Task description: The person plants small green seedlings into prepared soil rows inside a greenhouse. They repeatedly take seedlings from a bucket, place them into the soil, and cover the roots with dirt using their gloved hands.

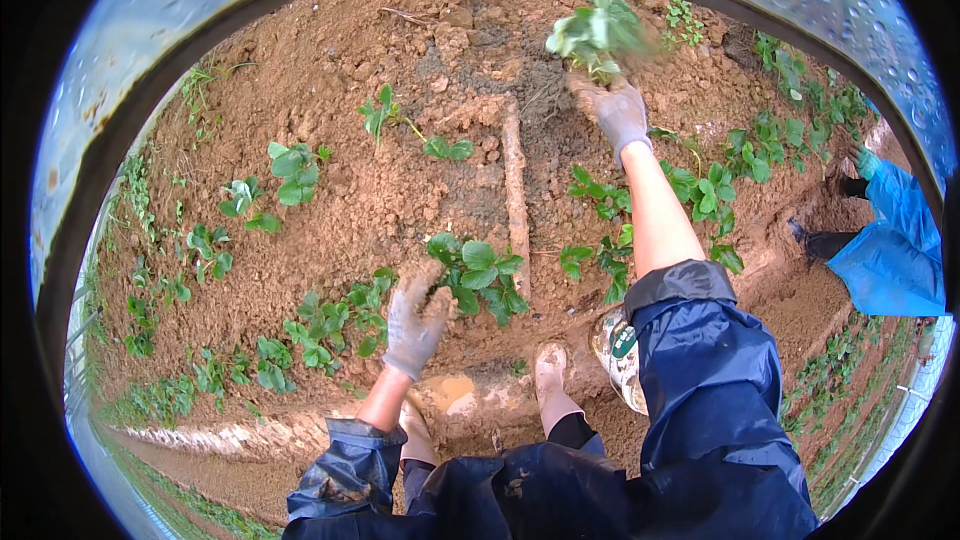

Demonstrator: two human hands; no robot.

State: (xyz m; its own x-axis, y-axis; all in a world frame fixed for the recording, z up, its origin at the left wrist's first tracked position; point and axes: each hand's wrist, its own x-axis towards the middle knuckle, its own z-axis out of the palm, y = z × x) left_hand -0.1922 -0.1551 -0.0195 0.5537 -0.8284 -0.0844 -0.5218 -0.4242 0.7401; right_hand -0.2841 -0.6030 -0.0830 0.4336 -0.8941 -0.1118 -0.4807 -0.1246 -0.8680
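My right hand (611, 109), in a muddy grey glove, is stretched far out over the soil bed and grips a leafy green plant (600, 30) near its base; the leaves are blurred. Bare roots or dark soil lie just left of that hand. My left hand (416, 319), in a mud-caked glove, hangs nearer to me with fingers apart, holding nothing. Right beside it grows a strawberry-like plant (480, 270). A mud-covered stick or pipe (514, 195) lies on the soil between the two hands, pointing away from me.
Rows of small green plants (296, 172) stand in the brown soil. My muddy boots (551, 371) are in the furrow by a puddle (450, 392). A mud-spattered white bag (616, 356) stands by my right sleeve. At the far right is a person in a blue plastic coat (892, 247).
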